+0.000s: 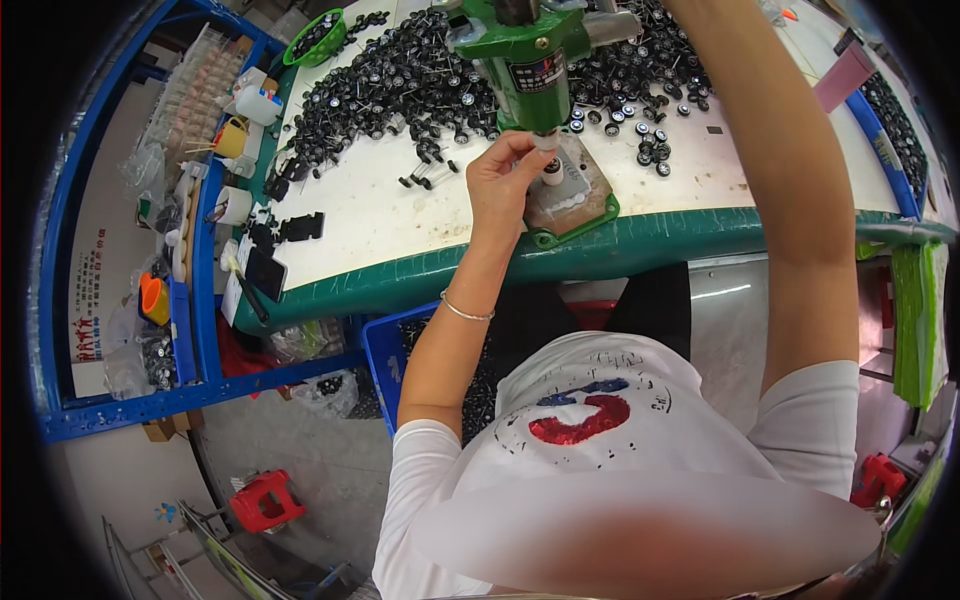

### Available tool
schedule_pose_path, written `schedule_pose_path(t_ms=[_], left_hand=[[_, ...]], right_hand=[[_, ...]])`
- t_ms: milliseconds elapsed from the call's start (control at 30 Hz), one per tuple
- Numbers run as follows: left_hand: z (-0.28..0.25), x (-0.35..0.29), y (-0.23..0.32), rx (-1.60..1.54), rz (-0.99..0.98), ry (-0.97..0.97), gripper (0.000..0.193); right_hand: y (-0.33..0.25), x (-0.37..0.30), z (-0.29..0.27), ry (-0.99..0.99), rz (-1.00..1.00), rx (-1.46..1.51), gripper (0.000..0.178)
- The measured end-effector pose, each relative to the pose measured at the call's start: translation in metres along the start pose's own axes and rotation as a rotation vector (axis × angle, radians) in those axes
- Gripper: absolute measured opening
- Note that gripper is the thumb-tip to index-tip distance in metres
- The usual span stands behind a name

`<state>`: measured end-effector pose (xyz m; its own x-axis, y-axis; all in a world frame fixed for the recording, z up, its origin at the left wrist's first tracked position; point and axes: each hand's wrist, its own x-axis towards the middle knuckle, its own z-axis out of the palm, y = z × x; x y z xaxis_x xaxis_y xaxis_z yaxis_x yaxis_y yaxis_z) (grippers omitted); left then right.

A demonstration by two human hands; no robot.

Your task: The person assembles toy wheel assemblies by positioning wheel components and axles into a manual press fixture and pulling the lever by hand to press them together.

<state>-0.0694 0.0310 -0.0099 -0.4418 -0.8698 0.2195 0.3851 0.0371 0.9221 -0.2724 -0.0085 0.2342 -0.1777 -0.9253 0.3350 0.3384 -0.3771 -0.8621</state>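
Left fingers point(516, 142) bend; right arm point(800, 170) extends forward.

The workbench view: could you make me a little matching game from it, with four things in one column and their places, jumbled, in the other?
1. left hand
2. press
3. bracelet
4. basket

A. around the left wrist
B. at the far left of the table, holding black parts
C. at the press's lower end
D. upright near the table's closest edge

Pairs: 1-C; 2-D; 3-A; 4-B
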Motion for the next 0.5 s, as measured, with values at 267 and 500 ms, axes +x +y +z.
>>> schedule_pose_path(t_ms=[267,500], left_hand=[[-0.003,-0.001,-0.001,0.008,0.000,0.003,0.009],[-0.003,0.001,-0.004,0.006,-0.021,-0.012,0.011]], right_hand=[[0.013,-0.026,0.018,0.147,-0.176,-0.145,0.026],[0.007,-0.054,0.020,0.162,-0.440,-0.182,0.037]])
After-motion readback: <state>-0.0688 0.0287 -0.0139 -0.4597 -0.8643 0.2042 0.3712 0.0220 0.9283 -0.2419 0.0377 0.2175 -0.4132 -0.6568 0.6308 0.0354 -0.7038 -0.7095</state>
